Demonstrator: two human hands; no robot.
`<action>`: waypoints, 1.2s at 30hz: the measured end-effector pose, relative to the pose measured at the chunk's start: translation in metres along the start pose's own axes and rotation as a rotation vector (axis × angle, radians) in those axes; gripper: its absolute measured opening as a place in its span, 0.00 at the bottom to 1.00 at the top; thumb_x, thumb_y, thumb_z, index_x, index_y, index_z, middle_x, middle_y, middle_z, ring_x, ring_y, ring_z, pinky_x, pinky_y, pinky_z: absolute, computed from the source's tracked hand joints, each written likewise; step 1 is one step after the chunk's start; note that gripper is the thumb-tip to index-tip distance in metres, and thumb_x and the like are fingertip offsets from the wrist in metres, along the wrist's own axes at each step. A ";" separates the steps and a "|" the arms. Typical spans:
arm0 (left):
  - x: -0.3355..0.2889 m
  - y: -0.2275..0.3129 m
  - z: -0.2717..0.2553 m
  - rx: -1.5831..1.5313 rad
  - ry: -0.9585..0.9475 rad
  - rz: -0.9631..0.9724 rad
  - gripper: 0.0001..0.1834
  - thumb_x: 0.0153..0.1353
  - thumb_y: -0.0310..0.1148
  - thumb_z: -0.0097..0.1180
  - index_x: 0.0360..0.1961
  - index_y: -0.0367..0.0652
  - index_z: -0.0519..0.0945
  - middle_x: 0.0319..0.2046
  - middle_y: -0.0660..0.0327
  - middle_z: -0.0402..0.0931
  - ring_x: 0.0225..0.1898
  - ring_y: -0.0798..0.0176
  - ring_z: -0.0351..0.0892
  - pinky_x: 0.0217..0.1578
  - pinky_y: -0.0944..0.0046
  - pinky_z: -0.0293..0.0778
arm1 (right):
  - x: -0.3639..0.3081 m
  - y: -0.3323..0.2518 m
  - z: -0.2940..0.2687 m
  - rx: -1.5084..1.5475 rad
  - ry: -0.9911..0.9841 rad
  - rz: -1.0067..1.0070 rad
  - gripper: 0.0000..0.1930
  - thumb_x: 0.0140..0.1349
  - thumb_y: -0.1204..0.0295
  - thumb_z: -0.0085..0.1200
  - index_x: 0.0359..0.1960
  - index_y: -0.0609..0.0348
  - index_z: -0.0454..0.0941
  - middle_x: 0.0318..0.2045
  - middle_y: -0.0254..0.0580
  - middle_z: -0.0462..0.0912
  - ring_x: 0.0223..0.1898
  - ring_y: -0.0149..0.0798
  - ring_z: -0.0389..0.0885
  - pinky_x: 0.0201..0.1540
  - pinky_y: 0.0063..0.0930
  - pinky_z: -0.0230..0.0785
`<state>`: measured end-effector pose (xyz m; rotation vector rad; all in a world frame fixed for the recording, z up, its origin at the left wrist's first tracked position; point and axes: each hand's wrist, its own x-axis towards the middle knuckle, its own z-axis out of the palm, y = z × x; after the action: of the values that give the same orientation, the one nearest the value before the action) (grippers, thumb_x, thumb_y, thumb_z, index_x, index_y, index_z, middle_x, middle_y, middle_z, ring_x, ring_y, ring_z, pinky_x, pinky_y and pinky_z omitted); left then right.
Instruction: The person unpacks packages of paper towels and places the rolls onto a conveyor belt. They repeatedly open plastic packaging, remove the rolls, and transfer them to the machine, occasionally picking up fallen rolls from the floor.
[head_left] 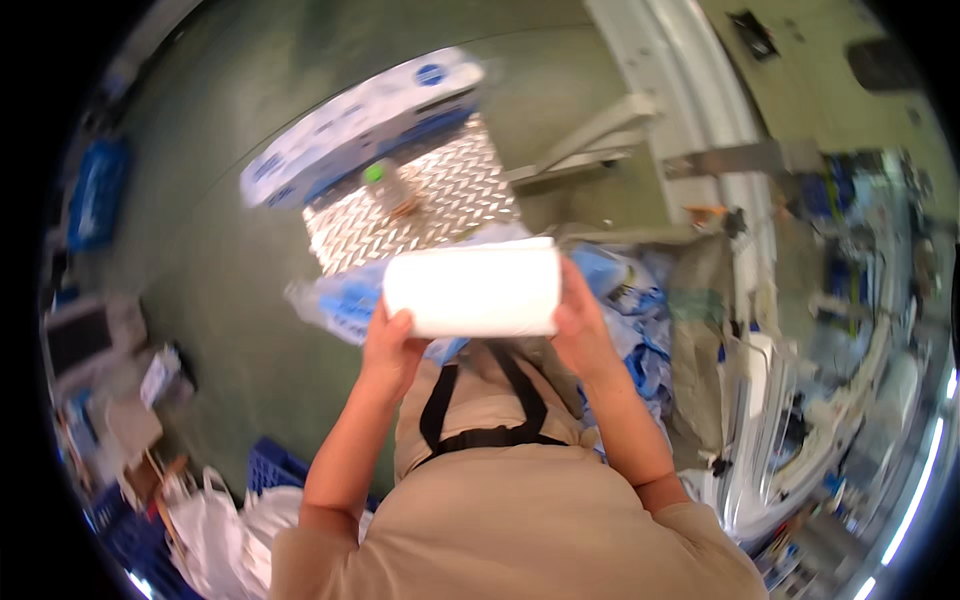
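A thick white roll (473,288), which looks like paper towel, lies level across the front of my body. My left hand (392,345) grips its left end, thumb on the near side. Around the right end are the fingers of my right hand (580,318). Below the roll, crumpled clear and blue plastic wrapping (338,303) spreads out to the left. Just beyond is a shiny metal tread plate (455,185) with a small clear bottle (392,192) with a green cap on it. Behind the bottle lies a long white and blue box (365,125).
A bag of blue and white plastic waste (635,320) sits right of my legs. Metal rails (715,90) run along the right side, near a cluttered rack (850,240). At lower left are white bags (215,525) and a blue crate (275,465). Green floor (230,270) lies left of the plate.
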<state>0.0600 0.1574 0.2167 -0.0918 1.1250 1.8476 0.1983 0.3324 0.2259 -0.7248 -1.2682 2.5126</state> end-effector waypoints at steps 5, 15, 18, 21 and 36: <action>0.013 -0.026 0.025 0.240 -0.258 0.026 0.44 0.49 0.49 0.61 0.61 0.39 0.55 0.54 0.55 0.66 0.54 0.58 0.69 0.54 0.58 0.64 | -0.048 -0.039 -0.033 -0.090 0.206 -0.163 0.41 0.49 0.67 0.62 0.63 0.62 0.54 0.57 0.45 0.66 0.59 0.40 0.64 0.60 0.33 0.55; 0.068 -0.156 -0.098 2.089 -0.072 -0.481 0.56 0.46 0.48 0.63 0.69 0.53 0.39 0.66 0.44 0.42 0.68 0.43 0.42 0.52 0.18 0.31 | -0.096 -0.152 -0.173 -0.178 1.312 -0.593 0.24 0.59 0.59 0.54 0.45 0.71 0.68 0.39 0.50 0.75 0.42 0.44 0.76 0.39 0.33 0.77; 0.116 -0.220 -0.226 1.803 -0.310 -0.956 0.41 0.55 0.39 0.49 0.68 0.53 0.45 0.65 0.47 0.48 0.67 0.46 0.44 0.53 0.19 0.37 | -0.082 -0.158 -0.197 -0.210 1.186 -0.393 0.24 0.59 0.58 0.54 0.41 0.72 0.71 0.39 0.49 0.75 0.39 0.41 0.76 0.40 0.31 0.75; 0.097 -0.190 -0.177 1.949 -0.086 -0.860 0.41 0.53 0.39 0.51 0.67 0.53 0.47 0.66 0.48 0.46 0.68 0.45 0.42 0.51 0.18 0.42 | -0.071 -0.124 -0.190 -0.896 1.382 -0.544 0.21 0.58 0.63 0.56 0.46 0.68 0.71 0.37 0.45 0.75 0.32 0.34 0.75 0.40 0.24 0.70; 0.095 -0.215 -0.129 1.984 0.157 -0.283 0.18 0.62 0.36 0.38 0.51 0.57 0.73 0.64 0.54 0.53 0.69 0.47 0.39 0.52 0.16 0.33 | -0.027 0.123 -0.037 -1.068 0.073 0.144 0.34 0.55 0.64 0.59 0.59 0.68 0.58 0.51 0.55 0.70 0.51 0.45 0.71 0.55 0.35 0.61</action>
<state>0.1181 0.1570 -0.0451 0.6930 2.3413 -0.0952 0.2427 0.2729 0.1177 -1.0908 -2.5880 1.6947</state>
